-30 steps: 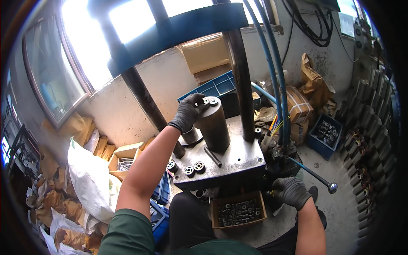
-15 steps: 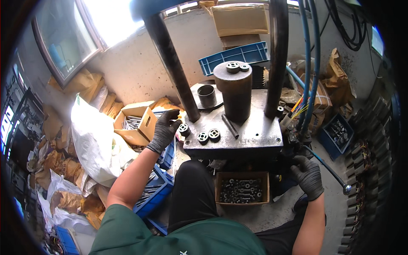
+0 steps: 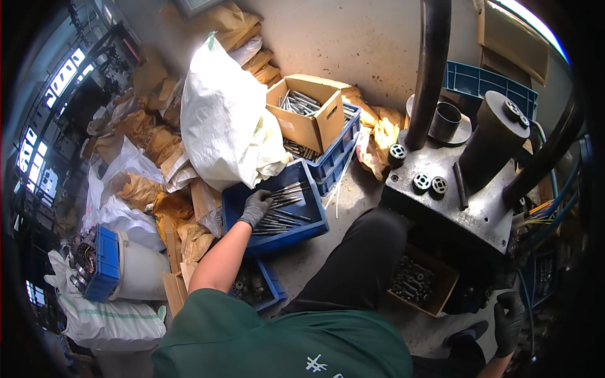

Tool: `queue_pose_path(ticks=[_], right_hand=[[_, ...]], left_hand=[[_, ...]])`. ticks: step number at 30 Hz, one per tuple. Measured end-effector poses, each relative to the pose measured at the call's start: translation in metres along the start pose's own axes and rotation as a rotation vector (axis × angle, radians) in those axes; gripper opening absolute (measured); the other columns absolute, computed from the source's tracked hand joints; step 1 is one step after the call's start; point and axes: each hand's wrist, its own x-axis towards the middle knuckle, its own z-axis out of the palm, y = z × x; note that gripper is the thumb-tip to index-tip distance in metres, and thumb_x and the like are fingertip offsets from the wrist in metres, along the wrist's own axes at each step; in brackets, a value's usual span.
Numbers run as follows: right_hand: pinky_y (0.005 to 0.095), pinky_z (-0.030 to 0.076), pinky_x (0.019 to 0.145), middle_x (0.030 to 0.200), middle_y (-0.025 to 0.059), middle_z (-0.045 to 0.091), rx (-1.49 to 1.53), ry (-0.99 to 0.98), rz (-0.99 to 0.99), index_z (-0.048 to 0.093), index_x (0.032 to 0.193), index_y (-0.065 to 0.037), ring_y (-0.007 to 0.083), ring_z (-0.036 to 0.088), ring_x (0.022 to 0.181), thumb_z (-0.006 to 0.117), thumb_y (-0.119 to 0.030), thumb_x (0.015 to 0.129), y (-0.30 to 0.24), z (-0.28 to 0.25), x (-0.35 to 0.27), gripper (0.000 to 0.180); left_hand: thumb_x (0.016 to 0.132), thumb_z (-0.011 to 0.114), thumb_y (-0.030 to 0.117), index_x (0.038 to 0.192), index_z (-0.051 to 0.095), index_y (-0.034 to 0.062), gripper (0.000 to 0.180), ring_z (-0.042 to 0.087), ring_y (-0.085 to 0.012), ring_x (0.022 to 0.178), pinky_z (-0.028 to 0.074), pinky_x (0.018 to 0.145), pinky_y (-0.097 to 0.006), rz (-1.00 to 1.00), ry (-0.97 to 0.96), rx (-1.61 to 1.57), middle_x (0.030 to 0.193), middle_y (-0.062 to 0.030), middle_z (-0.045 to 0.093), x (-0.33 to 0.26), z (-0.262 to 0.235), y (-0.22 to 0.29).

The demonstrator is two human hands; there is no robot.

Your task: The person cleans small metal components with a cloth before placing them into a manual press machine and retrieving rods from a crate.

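Loose metal rods (image 3: 280,217) inside the blue bin (image 3: 296,239), mostly lying lengthwise across its floor. Left hand (image 3: 256,208), gray-gloved, over the same bin, fingers bent down at the rods; impossible to tell whether clasped on any or just touching.

Just beyond the bin, a cardboard box (image 3: 328,123) with more rods, set in a second blue crate (image 3: 334,160). Crowding the bin's far left edge, a bulging white sack (image 3: 224,113), contact with the rim unclear. Left of the bin, crumpled brown paper (image 3: 142,135) in a heap; farther left and nearer, a pale bucket (image 3: 142,268). Partly beneath the bin's near side, another blue tray (image 3: 271,283).

Right of the bin, thin white strips (image 3: 342,176) on the floor, then a dark-trousered leg (image 3: 359,258) in the way toward the metal base (image 3: 469,220). On that base, well right of the bin, slotted discs (image 3: 421,183), a short tube (image 3: 462,186) and a thick cylinder (image 3: 488,145). Farthest right of the bin, the right hand (image 3: 509,322), gloved, fingers curled; impossible to tell whether closed on anything.
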Motion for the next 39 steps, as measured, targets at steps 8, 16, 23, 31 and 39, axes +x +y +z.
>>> queue_pose_path(ticks=[8,16,23,31,39], right_hand=[[0.0364,0.052,0.071,0.09,0.0125,0.066,-0.197,-0.241,0.048,0.069,0.097,0.001,0.0212,0.065,0.079,0.063,0.006,0.079,0.068,0.026,-0.021,0.02],[0.0416,0.053,0.072,0.084,0.0204,0.068,-0.18,-0.217,0.108,0.069,0.096,0.0,0.031,0.069,0.077,0.063,0.001,0.088,0.036,0.045,-0.014,0.01],[0.0502,0.054,0.076,0.092,0.025,0.07,-0.246,-0.258,0.238,0.072,0.1,-0.004,0.0453,0.069,0.091,0.068,-0.02,0.095,0.039,0.062,0.005,0.017],[0.0434,0.058,0.079,0.096,0.0201,0.076,-0.087,-0.317,0.232,0.077,0.109,-0.003,0.0372,0.075,0.089,0.083,-0.039,0.082,0.018,0.068,0.007,0.045],[0.0489,0.056,0.079,0.079,0.0222,0.072,-0.494,-0.456,-0.021,0.077,0.096,-0.001,0.0388,0.073,0.084,0.072,-0.069,0.084,0.033,0.083,0.003,0.07]], left_hand=[[0.085,0.08,0.022,0.121,0.076,0.0093,0.038,0.073,-0.0345,0.109,0.056,0.099,-0.043,-0.055,-0.486,0.53,0.116,-0.0181,0.077,0.012,0.037,-0.047],[0.085,0.07,0.016,0.126,0.073,0.0093,0.042,0.071,-0.041,0.113,0.058,0.095,-0.049,0.441,-0.837,0.917,0.119,-0.024,0.072,0.031,0.126,0.007],[0.093,0.06,0.012,0.1,0.082,0.0083,0.023,0.079,-0.0359,0.093,0.063,0.074,-0.053,0.781,-0.864,1.204,0.103,-0.0193,0.08,0.048,0.145,-0.019],[0.086,0.069,0.017,0.114,0.072,0.0097,0.03,0.075,-0.0387,0.1,0.061,0.085,-0.05,0.599,-0.666,1.058,0.11,-0.0201,0.076,0.018,0.103,0.048],[0.091,0.072,0.002,0.1,0.066,0.0037,0.011,0.07,-0.02,0.078,0.055,0.07,-0.034,0.557,-0.056,-0.051,0.088,-0.0085,0.071,0.017,0.008,0.124]])
